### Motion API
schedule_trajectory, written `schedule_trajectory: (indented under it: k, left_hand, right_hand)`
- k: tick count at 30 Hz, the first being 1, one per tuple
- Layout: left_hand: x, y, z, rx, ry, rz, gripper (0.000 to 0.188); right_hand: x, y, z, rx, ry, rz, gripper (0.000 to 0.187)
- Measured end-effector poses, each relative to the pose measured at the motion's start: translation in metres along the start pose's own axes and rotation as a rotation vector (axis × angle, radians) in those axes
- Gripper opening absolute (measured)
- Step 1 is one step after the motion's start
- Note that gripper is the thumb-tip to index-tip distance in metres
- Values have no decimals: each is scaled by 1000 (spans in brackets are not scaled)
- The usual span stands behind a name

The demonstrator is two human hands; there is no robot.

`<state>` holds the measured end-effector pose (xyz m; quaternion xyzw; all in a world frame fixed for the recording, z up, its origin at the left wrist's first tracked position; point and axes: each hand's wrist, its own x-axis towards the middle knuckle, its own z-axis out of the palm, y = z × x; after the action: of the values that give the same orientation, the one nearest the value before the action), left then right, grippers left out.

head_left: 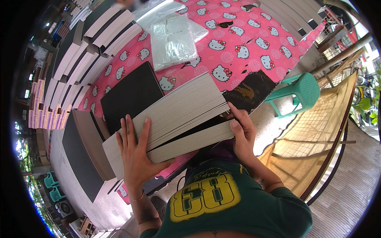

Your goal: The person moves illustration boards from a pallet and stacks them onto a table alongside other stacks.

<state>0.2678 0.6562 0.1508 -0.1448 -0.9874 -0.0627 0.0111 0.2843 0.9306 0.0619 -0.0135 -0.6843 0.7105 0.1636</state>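
While the left hand (137,163) lies spread over the edges of a thick stack of boards (170,119), its thumb held out from the fingers, the right hand (245,133) is at the stack's right end, index finger on the upper bundle (198,101) and thumb on the lower bundle (194,142). They are well apart; whether the right one grips tightly cannot be told, some fingers being hidden. Slanting in front of the person's green shirt (258,202), the stack parts in a dark gap that widens rightward. Just beyond lie a black board (133,93) and a black cover (260,85) with a gold crocodile. Farther off, clear plastic bags (172,43) rest on a pink tablecloth (254,41); a green stool (304,90) stands at the right.
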Motion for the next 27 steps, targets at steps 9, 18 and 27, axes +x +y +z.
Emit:
schedule_trajectory:
  k: [9,18,27]
  left_hand:
    - [1,-1,0,-6,-10,-3,115]
    - [2,1,-1,-11,-18,-11,115]
    - [2,1,-1,-8,-17,-5,115]
  right_hand:
    - [0,4,4,86,56,-33,34]
    - [8,-3,0,116,-15,44,20]
    - [13,-6,2,130,-13,33,40]
